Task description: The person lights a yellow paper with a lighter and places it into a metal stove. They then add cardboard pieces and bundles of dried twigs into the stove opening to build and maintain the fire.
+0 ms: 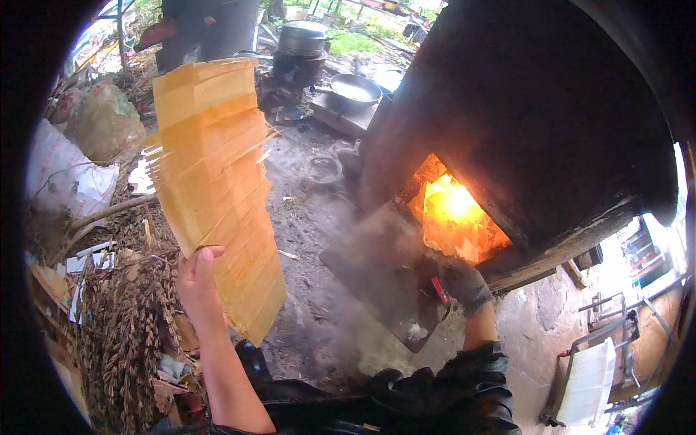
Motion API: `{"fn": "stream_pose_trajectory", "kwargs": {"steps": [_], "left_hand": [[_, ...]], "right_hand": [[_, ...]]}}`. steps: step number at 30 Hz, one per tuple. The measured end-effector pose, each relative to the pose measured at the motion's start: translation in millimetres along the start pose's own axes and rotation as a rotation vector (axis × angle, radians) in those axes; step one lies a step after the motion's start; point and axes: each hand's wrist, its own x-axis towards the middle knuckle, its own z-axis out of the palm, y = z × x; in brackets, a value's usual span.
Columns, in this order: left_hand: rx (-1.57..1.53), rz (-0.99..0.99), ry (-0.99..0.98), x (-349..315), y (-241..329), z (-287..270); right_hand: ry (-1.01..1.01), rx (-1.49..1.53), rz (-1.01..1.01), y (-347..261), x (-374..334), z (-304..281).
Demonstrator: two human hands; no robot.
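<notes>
- Our left hand (197,279) was closed on a yellow-orange layered sheet (214,170), the thumb over its face near the left edge, the other fingers bent at that edge and partly hidden.
- We held that sheet raised and tilted over the ground (301,225), left of the fire and well apart from it; its overlapping layers looked ragged along both sides.
- Our right hand (465,284), in a dark grey glove, was just below the opening of a big black drum (536,123); smoke and the dark glove blurred its fingers, so we could not tell how far they were open or whether they gripped anything.
- A small red object (440,291) showed beside that glove, held or merely near it, we could not say.
- Inside the opening we saw bright flames (453,210), and below it a dark flat panel (362,257), partly veiled by smoke.
- Beyond the sheet we had a lidded pot (303,38) and a frying pan (355,88); at our left lay dry stalks (119,326) and a whitish sack (69,170).
</notes>
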Motion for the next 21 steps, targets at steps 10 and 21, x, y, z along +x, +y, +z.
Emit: {"fn": "stream_pose_trajectory", "kwargs": {"steps": [10,21], "left_hand": [[-0.010,-0.010,0.008,2,-2,5],[0.017,-0.041,0.007,4,-2,15]], "right_hand": [[0.044,0.047,0.362,-13,16,13],[0.107,-0.193,0.535,-12,54,34]]}}
